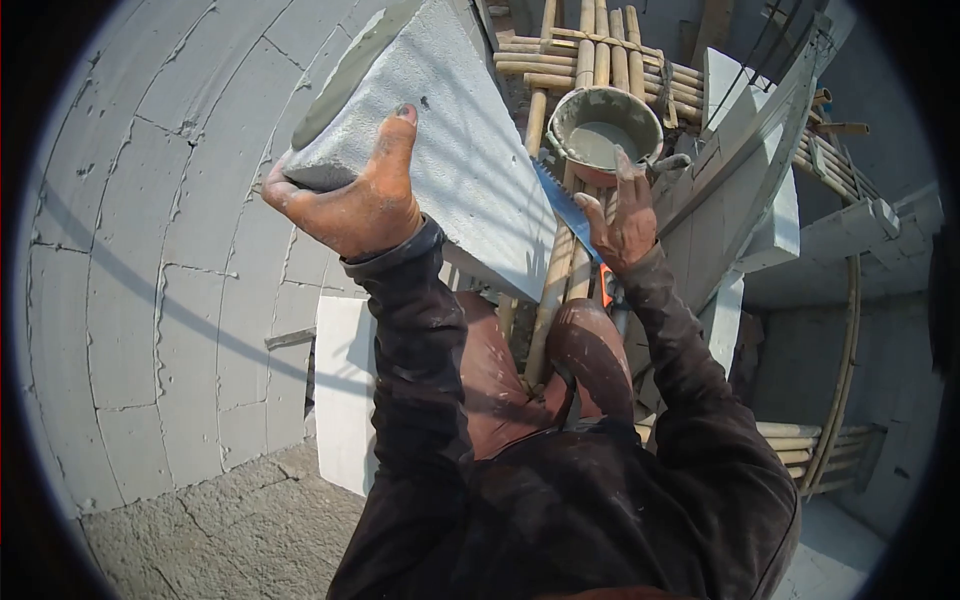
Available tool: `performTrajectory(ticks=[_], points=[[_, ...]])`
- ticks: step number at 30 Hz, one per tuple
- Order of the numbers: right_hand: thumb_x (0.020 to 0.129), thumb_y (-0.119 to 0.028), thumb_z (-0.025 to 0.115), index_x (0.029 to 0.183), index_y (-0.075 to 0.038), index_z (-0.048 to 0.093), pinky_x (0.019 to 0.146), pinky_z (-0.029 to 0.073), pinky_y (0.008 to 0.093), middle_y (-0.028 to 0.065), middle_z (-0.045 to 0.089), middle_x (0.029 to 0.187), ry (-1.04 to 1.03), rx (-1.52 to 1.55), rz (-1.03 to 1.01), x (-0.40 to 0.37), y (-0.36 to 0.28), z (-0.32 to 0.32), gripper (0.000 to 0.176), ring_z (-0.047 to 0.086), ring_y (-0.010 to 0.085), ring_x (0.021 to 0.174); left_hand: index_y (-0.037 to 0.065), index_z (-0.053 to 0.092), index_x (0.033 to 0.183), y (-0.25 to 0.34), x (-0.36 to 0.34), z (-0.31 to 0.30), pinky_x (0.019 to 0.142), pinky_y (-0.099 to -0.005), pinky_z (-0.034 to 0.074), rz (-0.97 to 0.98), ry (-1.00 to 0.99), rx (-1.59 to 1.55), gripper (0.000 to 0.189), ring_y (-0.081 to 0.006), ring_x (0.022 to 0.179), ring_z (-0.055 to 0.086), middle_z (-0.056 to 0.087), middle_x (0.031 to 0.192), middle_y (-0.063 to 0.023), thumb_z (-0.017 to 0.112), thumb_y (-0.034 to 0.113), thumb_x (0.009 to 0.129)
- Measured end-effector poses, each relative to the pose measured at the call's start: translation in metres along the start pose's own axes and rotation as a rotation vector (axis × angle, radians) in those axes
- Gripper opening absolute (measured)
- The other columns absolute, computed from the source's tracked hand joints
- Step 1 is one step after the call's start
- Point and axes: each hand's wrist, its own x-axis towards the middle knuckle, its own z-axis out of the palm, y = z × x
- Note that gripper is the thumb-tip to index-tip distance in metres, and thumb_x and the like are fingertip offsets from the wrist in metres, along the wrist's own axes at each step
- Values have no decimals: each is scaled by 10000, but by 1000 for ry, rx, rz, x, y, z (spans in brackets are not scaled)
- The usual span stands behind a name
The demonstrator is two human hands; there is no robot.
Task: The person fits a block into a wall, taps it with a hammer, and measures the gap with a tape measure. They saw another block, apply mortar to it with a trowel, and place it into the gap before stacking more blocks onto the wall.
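Block held at one end, left hand only

The left hand (350,205) clamps the mortared corner of the block (470,160), thumb up the broad face, fingers (280,190) curled beneath. The block's long axis slants from that corner down towards the right hand (625,215). That hand hangs just beside the far end with fingers spread and empty, over the saw (562,205) (touching it or not, I cannot tell). The pan (605,125) sits beyond.

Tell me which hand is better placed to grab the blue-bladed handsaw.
Right, probably: the right hand lies open beside the blue-bladed handsaw, while the left hand grips the mortared grey concrete block.
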Motion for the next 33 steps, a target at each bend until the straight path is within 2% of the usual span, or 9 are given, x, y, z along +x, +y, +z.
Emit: performTrajectory(ticks=[2, 4, 6, 8, 15, 20, 26, 30, 33], points=[[782, -304, 799, 1564, 25, 281, 1066, 439, 494, 289, 514, 1384, -19, 302, -15, -43, -89, 14, 994, 529, 446, 1300, -115, 407, 1165, 9, -6, 9, 906, -392, 562, -44, 33, 71, 794, -273, 972, 646, 552, 1100, -239, 935, 99, 613], [748, -410, 840, 1425, 127, 415, 1098, 443, 443, 326, 527, 1378, -152, -640, -549, -9, -170, 23, 963, 530, 455, 1325, -109, 405, 1172, 20, -14, 18, 900, -393, 563, -75, 69, 174, 796, -271, 990, 637, 539, 1114, -238, 933, 116, 621], [680, -371, 864, 1428, 183, 273, 1023, 509, 415, 395, 526, 1271, -24, 786, 387, 103, -278, 33, 1104, 599, 513, 1194, -103, 404, 1180, 30, -22, 24, 894, -394, 565, -98, 87, 275, 798, -268, 1009, 627, 527, 1127, -236, 932, 132, 629], [600, -415, 911, 1344, 228, 303, 983, 539, 419, 417, 525, 1213, -19, 732, 362, 104, -275, 27, 1157, 640, 510, 1098, -96, 402, 1187, 40, -31, 24, 888, -395, 566, -133, 95, 364, 801, -266, 1027, 618, 515, 1140, -235, 931, 148, 637], [760, -259, 879, 1407, -18, 449, 916, 542, 482, 241, 616, 1268, 318, 254, 103, -47, -123, 72, 814, 672, 402, 1092, -57, 398, 1274, 34, -71, -10, 961, -442, 516, 46, -151, 150, 832, -275, 1159, 544, 467, 1210, -203, 914, 254, 701], [660, -250, 939, 1371, -26, 490, 901, 551, 465, 214, 668, 1176, 228, 445, 220, -39, -109, 64, 870, 697, 368, 1056, -68, 329, 1467, 19, -106, -53, 1126, -498, 383, 218, -596, 99, 986, -390, 1358, 463, 404, 1488, -287, 897, 296, 747], [557, -273, 985, 1321, 27, 530, 898, 558, 451, 224, 687, 1122, 141, 414, 172, 15, -111, 59, 939, 708, 376, 1035, -64, 295, 1519, 3, -145, -131, 1151, -524, 357, 327, -777, 362, 1000, -449, 1367, 461, 435, 1488, -322, 858, 298, 777], [615, -316, 956, 1352, 64, 512, 963, 539, 402, 252, 684, 1142, -33, 547, 267, 57, -115, 56, 941, 697, 354, 1054, -65, 316, 1515, -11, -152, -201, 1140, -507, 371, 206, -806, 523, 980, -439, 1336, 497, 479, 1458, -313, 856, 288, 778], [626, -323, 949, 1355, 90, 489, 971, 542, 401, 264, 684, 1144, -107, 474, 245, 80, -122, 46, 957, 699, 354, 1044, -72, 334, 1503, -11, -160, -231, 1122, -495, 395, -32, -647, 623, 939, -429, 1314, 521, 498, 1445, -303, 842, 258, 785]])
